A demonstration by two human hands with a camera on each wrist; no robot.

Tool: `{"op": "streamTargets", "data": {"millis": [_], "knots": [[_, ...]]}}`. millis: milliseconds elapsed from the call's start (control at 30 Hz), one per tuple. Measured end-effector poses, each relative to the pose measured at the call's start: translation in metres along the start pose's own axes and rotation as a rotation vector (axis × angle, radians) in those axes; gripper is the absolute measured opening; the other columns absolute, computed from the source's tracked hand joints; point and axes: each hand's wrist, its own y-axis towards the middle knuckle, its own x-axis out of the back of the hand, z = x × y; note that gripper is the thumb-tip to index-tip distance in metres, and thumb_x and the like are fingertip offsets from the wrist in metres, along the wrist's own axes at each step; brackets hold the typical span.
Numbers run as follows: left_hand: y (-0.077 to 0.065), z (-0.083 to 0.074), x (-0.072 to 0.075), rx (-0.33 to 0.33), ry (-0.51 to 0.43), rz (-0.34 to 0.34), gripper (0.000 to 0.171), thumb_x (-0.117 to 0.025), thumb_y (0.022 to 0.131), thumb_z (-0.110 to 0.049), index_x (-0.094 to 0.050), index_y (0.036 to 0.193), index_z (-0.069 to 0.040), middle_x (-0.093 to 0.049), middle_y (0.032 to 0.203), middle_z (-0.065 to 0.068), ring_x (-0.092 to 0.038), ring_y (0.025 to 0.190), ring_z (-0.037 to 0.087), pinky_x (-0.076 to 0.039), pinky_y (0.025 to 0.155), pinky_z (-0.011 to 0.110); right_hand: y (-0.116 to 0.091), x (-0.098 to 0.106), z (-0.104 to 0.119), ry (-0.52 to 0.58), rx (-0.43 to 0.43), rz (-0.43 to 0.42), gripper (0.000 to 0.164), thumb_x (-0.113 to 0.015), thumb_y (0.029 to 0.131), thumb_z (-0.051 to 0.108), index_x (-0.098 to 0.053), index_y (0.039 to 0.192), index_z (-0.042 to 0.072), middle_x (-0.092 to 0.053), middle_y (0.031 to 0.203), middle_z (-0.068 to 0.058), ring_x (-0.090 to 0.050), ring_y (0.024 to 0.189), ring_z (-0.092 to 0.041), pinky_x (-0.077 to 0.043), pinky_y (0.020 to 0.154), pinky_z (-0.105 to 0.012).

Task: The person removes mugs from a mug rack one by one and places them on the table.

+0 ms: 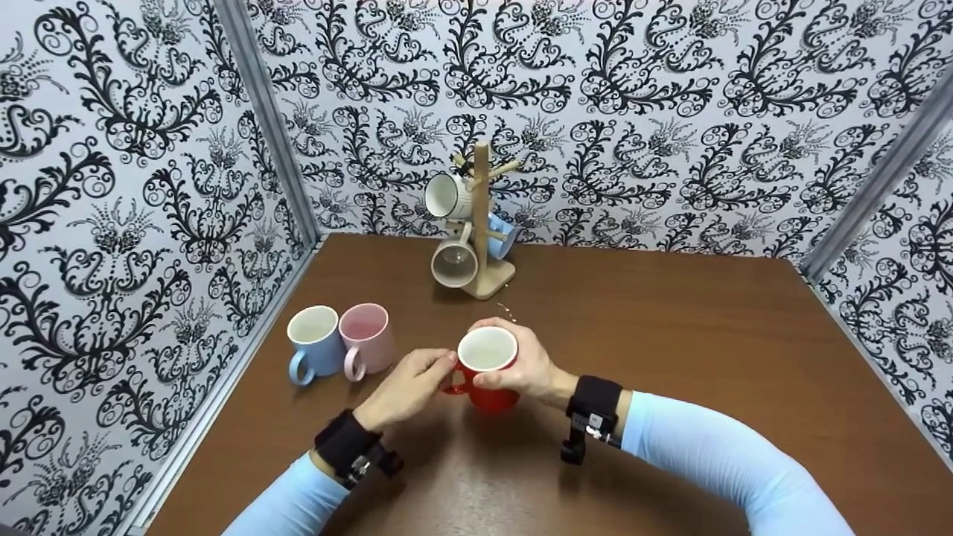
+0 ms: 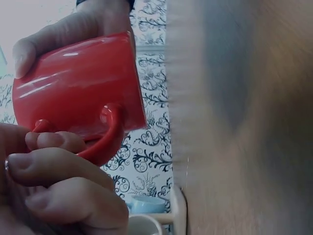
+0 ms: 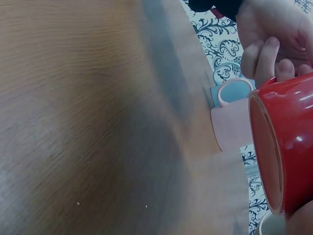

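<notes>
A red mug (image 1: 493, 391) with a white inside is held up off the table, its mouth upward. My right hand (image 1: 525, 365) grips it round the body, thumb at the near side and fingers behind. With its fingertips, my left hand (image 1: 408, 383) pinches the handle (image 2: 115, 134) on the mug's left side; in the left wrist view its fingers (image 2: 68, 169) are curled there. The mug's bare underside (image 3: 266, 152) shows in the right wrist view, apart from the table.
A light blue mug (image 1: 320, 350) and a pink mug (image 1: 372, 346) stand side by side at the left. Behind, a wooden mug tree (image 1: 481, 201) carries a white mug (image 1: 447, 195), a greyish mug (image 1: 454, 264) and a blue mug (image 1: 500, 237). Patterned walls (image 1: 633, 134) border the brown table (image 1: 707, 335).
</notes>
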Motion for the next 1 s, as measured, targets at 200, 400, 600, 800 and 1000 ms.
{"op": "streamTargets", "data": {"millis": [200,400,600,800,1000], "knots": [[-0.0005,-0.0011,0.0003,0.154,-0.331,0.189,0.052,-0.041,0.112,-0.026,-0.036,0.075,0.011,-0.032,0.06,-0.005,-0.027,0.052,0.009,-0.022,0.046,0.023,-0.0024,0.0006,-0.0007,0.031,0.012,0.068,0.074,-0.095,0.073,0.031,-0.063,0.129,-0.005,-0.072,0.112,-0.021,-0.07,0.102,-0.02,-0.056,0.092,-0.03],[-0.0009,-0.0039,0.0004,0.25,-0.44,0.292,0.038,-0.042,0.103,-0.019,-0.035,0.069,-0.004,-0.029,0.061,-0.007,-0.023,0.051,0.007,-0.017,0.044,0.022,-0.0026,0.0031,-0.0007,0.068,0.009,0.132,0.075,-0.093,0.073,0.029,-0.061,0.129,-0.009,-0.072,0.113,-0.021,-0.07,0.102,-0.019,-0.056,0.091,-0.029],[-0.0032,-0.0055,0.0009,0.269,-0.492,0.337,0.037,-0.044,0.102,-0.017,-0.037,0.067,-0.013,-0.029,0.061,-0.008,-0.023,0.051,0.005,-0.015,0.045,0.021,-0.0019,0.0056,0.0001,0.091,0.022,0.179,0.079,-0.094,0.074,0.035,-0.061,0.13,-0.009,-0.072,0.113,-0.02,-0.069,0.101,-0.018,-0.056,0.09,-0.029],[-0.005,-0.0081,-0.0025,0.245,-0.483,0.313,0.042,-0.044,0.107,-0.022,-0.036,0.067,-0.011,-0.03,0.061,-0.008,-0.025,0.05,0.004,-0.018,0.043,0.019,-0.002,0.008,-0.0013,0.13,0.005,0.196,0.079,-0.094,0.075,0.036,-0.061,0.131,-0.009,-0.072,0.113,-0.019,-0.069,0.101,-0.018,-0.056,0.092,-0.029],[-0.0072,-0.009,-0.0084,0.217,-0.461,0.265,0.046,-0.041,0.108,-0.021,-0.032,0.07,0.003,-0.029,0.058,-0.008,-0.024,0.049,0.005,-0.019,0.044,0.02,-0.0039,0.0096,-0.002,0.124,-0.027,0.208,0.074,-0.092,0.075,0.028,-0.06,0.132,-0.007,-0.073,0.115,-0.013,-0.069,0.102,-0.018,-0.055,0.093,-0.03]]}}
